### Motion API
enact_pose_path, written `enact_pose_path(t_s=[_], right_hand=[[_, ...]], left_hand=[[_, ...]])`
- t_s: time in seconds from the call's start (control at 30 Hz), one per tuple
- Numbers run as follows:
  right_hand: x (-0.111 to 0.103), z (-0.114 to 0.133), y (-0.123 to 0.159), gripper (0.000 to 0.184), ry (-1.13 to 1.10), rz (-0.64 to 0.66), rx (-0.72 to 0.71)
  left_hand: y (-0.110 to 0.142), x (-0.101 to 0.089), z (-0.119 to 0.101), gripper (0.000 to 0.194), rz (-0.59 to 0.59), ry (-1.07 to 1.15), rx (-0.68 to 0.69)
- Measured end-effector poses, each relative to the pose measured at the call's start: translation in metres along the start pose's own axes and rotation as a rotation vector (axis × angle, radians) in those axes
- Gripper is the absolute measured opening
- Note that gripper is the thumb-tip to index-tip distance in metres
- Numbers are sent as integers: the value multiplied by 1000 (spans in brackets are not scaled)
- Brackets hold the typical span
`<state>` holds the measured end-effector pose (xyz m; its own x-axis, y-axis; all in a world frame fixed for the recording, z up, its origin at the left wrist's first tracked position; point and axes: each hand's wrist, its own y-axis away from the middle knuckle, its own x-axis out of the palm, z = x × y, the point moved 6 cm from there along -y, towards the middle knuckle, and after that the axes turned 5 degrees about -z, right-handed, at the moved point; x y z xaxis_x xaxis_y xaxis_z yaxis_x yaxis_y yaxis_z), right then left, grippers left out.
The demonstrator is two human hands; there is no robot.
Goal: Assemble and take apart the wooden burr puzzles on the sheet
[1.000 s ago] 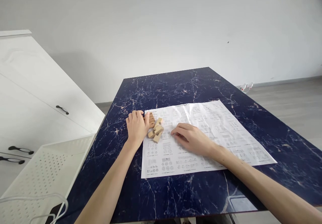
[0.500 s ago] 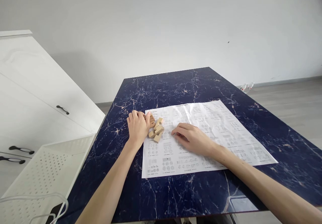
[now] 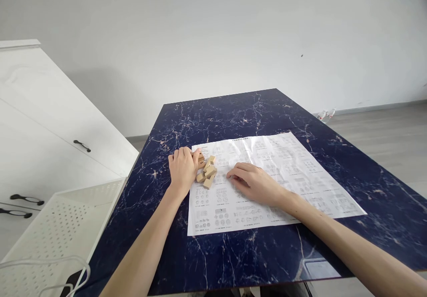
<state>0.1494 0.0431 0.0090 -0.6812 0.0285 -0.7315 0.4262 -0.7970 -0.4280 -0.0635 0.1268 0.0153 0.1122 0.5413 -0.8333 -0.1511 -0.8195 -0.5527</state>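
My left hand (image 3: 184,167) is closed around brown wooden blocks (image 3: 201,160) at the left edge of a printed paper sheet (image 3: 233,226). Dark markings show on the part of the blocks that peeks out past my thumb; the rest is hidden under the hand. Touching or very near them, a loose pile of several pale wooden pieces (image 3: 210,171), some notched, lies on the sheet. My right hand (image 3: 251,183) rests on the paper to the right of the pile, its fingers loosely bent with a gap by the thumb and nothing visible in them.
The sheet lies on a dark blue marbled table (image 3: 213,119). A phone-like rectangular shape (image 3: 322,269) shows at the near edge. On the left stand a white cabinet (image 3: 60,123) and a perforated white surface (image 3: 63,217) with a cable (image 3: 66,258). Clear plastic items (image 3: 326,115) lie on the floor.
My left thumb and fingers have closed further over the brown blocks, which now show less and sit closer together. My right hand and the pale pieces have stayed put.
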Motion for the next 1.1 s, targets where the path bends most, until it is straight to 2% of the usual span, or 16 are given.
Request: enact_pose_path(t_s=[0.3, 0.6, 1.1], right_hand=[[0, 1, -1, 18, 6, 3, -1], [0, 1, 0, 17, 3, 5, 2], [0, 1, -1, 19, 10, 17, 22]], left_hand=[[-1, 1, 1, 52, 13, -6, -5], [0, 0, -1, 67, 24, -33, 23], [0, -6, -7, 70, 28, -19, 68]])
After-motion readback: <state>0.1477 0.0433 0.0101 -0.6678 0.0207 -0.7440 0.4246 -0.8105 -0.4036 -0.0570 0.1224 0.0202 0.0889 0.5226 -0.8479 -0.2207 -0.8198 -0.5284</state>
